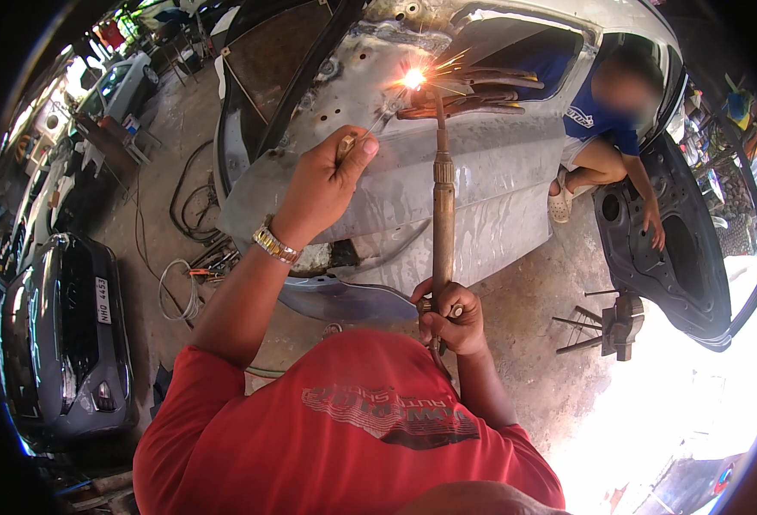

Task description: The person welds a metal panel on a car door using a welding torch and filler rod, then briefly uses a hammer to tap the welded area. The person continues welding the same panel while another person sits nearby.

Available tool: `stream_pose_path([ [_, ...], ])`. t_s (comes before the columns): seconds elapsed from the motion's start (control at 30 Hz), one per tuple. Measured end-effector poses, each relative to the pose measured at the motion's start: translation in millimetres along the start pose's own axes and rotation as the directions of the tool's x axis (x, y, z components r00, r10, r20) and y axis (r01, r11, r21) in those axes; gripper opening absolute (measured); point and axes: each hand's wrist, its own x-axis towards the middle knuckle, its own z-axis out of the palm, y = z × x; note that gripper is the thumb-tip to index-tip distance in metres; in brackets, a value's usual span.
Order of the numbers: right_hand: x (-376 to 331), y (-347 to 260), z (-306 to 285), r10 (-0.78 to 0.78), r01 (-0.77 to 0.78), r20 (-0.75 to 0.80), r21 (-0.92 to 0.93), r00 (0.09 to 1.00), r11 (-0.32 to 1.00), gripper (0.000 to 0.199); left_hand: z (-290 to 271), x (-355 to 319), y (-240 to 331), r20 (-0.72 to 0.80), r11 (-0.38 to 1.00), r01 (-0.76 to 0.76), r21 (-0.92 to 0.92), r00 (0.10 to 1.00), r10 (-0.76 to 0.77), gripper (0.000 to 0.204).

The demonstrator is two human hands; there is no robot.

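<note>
My right hand (459, 321) is closed round the valve end of a long brass gas torch (443, 215), its tip pointing away from me. A bright flame (413, 79) with flying sparks burns against the bare metal of a grey car body (473, 176). My left hand (327, 176) grips the wooden handle (346, 148) of a tool with a thin metal shaft that slants up toward the flame. The glare hides the shaft's far tip and the spot being heated. Scorched, drilled sheet metal (331, 94) lies left of the flame.
At the right a person in a blue shirt (606, 129) crouches by the car, one hand near a dark detached car door (666, 223). A metal vise-like stand (623, 326) is below it. Hoses and cables (191, 202) lie on the left floor, near a parked black car (65, 343).
</note>
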Motion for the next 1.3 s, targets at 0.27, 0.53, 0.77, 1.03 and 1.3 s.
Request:
stream_pose_path([
  [0.27, 1.7, -2.7, 0.4, -0.015, 0.015, 0.020, -0.008, 1.000, 1.000, 0.023, 1.4, -0.6, 0.1, -0.008, 1.000, -0.002, -0.012, 1.000, 0.002, 0.039],
  [0.53, -1.6, 0.2, -0.8, 0.009, -0.009, 0.015, 0.013, 1.000, 1.000, 0.020, 2.3, -0.9, -0.7, -0.018, 1.000, -0.018, -0.002, 1.000, 0.018, 0.039],
  [0.77, -1.9, -2.9, 2.5, 0.027, -0.027, -0.001, 0.035, 1.000, 0.999, 0.019, 2.2, -0.8, -0.5, -0.014, 1.000, -0.008, 0.010, 1.000, 0.008, 0.039],
  [1.03, 0.3, -10.0, 9.8, 0.056, -0.053, -0.033, 0.073, 0.998, 0.996, 0.023, 1.4, -0.5, -0.8, -0.008, 1.000, 0.000, 0.020, 1.000, 0.000, 0.040],
  [1.3, 0.0, -10.7, 8.8, 0.049, -0.047, -0.039, 0.059, 0.998, 0.997, 0.022, 3.8, 2.0, 5.7, -0.023, 0.998, 0.018, 0.060, 1.000, -0.017, 0.040],
])
